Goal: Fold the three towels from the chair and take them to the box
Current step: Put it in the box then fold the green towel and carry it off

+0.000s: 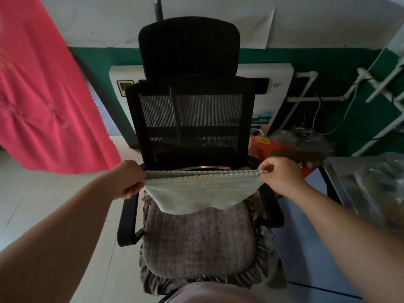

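Note:
A pale green towel (201, 191) hangs stretched between my two hands above the seat of a black mesh office chair (190, 119). My left hand (129, 179) pinches its left top corner and my right hand (278, 174) pinches its right top corner. The top edge is taut and doubled over, and the lower part sags onto the brown quilted seat cushion (196, 243). No other towel shows on the chair. The box is not in view.
A pink cloth (41, 95) hangs at the left. Behind the chair stands a white appliance (277, 88) against a green wall. Plastic bags and red packets (290, 145) lie at the right, beside a grey metal surface (341, 173).

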